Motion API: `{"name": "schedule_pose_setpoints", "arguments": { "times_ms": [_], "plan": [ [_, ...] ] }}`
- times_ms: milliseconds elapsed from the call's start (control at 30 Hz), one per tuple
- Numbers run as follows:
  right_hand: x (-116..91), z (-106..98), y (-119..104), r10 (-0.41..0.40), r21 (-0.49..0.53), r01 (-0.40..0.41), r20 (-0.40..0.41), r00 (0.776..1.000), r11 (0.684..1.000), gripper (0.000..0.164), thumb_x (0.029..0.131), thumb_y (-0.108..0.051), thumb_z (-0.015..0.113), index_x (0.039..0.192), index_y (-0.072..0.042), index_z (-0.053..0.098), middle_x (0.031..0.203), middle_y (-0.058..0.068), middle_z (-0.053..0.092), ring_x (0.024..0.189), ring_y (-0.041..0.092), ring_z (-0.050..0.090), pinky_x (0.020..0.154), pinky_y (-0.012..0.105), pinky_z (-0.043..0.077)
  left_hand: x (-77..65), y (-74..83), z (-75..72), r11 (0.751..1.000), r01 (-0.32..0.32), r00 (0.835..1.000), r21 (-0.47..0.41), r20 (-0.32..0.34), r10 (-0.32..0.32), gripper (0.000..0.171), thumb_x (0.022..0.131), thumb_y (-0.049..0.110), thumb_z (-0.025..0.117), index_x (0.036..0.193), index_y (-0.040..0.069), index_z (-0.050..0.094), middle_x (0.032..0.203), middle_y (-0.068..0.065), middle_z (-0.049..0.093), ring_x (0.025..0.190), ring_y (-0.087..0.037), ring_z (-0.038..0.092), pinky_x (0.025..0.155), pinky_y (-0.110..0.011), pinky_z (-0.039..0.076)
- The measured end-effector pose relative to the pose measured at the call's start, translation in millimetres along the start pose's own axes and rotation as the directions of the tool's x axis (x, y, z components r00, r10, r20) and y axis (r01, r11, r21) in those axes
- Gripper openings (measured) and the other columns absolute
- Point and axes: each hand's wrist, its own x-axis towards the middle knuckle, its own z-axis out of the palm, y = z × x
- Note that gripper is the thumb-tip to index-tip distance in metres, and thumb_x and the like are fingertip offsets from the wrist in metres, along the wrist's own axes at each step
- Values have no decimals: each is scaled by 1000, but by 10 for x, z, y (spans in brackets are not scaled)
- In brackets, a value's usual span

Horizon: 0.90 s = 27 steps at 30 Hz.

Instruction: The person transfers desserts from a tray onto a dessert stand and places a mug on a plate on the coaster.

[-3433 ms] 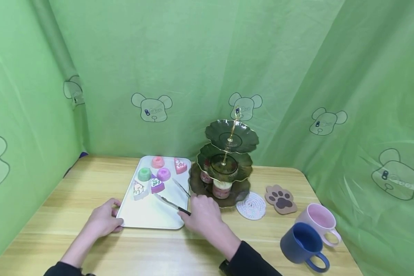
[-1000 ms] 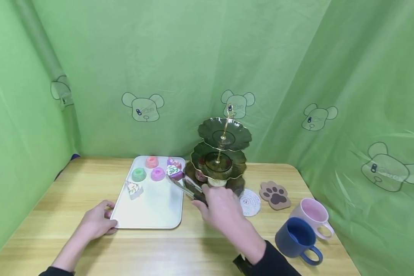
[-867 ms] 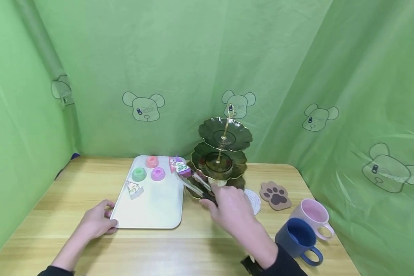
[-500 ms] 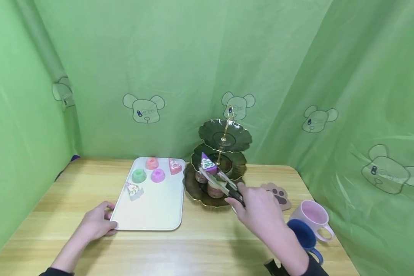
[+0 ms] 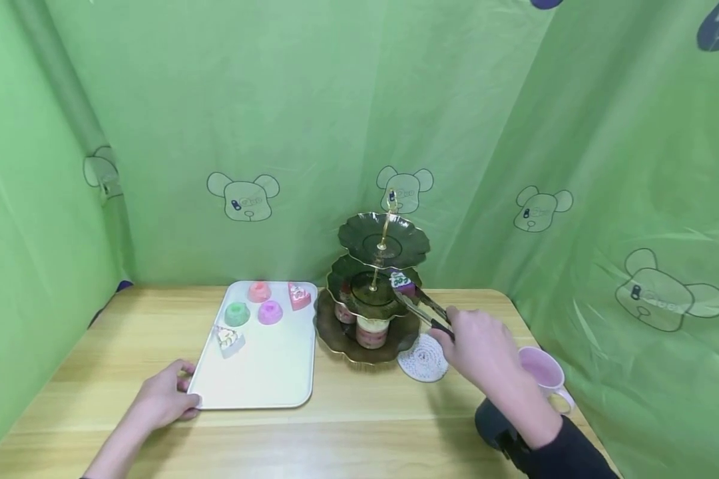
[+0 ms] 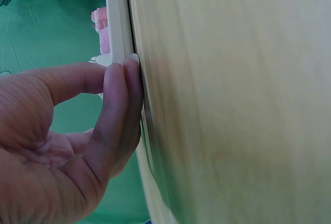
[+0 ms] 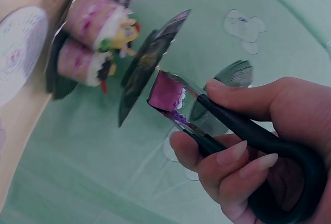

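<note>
My right hand [image 5: 482, 342] grips black-handled tongs [image 7: 238, 123]. Between the tongs' tips is a purple cake slice [image 7: 165, 92] with white and green topping. The slice [image 5: 403, 283] hangs over the right side of the middle plate of a dark three-tier cake stand [image 5: 359, 234]; from the right wrist it appears just apart from that plate. My left hand [image 5: 163, 398] pinches the near left corner of a white tray [image 5: 263, 382], thumb and fingers on its edge [image 6: 118, 22]. On the tray lie a white slice [image 5: 229, 339], a pink slice [image 5: 299, 296] and several ring-shaped cakes [image 5: 269, 312].
Pink-and-white cup cakes [image 5: 373, 334] stand on the stand's bottom plate. Right of it lies a round woven coaster [image 5: 423, 359]. A pink mug [image 5: 540, 367] and a dark blue mug [image 5: 490, 422] stand at the right, partly behind my forearm. Green cloth [image 5: 311, 133] closes off the table's back and sides.
The tongs have taken the purple slice off the tray and carried it right to the stand's middle plate. My left hand has stayed at the tray's corner.
</note>
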Motion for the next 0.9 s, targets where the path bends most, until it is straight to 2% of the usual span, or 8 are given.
{"name": "schedule_pose_setpoints", "arguments": {
  "times_ms": [167,400,667,900],
  "plan": [
    [138,90,64,37,5,-38,51,998,999,39,95,-36,79,76,-11,57,59,3,46,51,23,46,42,34,35,-10,20,-33,1000,-1,1000,8,-5,1,65,78,-12,76,135,-17,45,98,-20,59,71,-21,66,60,-29,66],
    [351,207,60,52,1,-53,132,990,999,37,96,-38,77,79,-9,61,64,4,53,56,24,52,47,41,45,-41,4,0,1000,0,1000,-10,2,0,66,78,-13,76,136,-17,44,98,-21,61,70,-21,67,60,-30,66],
    [507,280,41,30,5,-31,123,992,1000,37,95,-37,79,81,-6,65,66,7,56,55,26,55,46,43,51,-46,13,21,1000,-4,1000,-4,-3,4,67,78,-13,76,136,-18,44,96,-20,62,70,-21,67,60,-30,66],
    [554,318,41,49,-12,-47,145,988,999,40,95,-40,78,88,-2,67,68,9,57,57,27,57,47,41,54,-40,25,14,1000,-18,1000,0,-15,19,65,77,-14,75,135,-18,45,95,-20,62,70,-21,67,60,-29,66]
  ]
}}
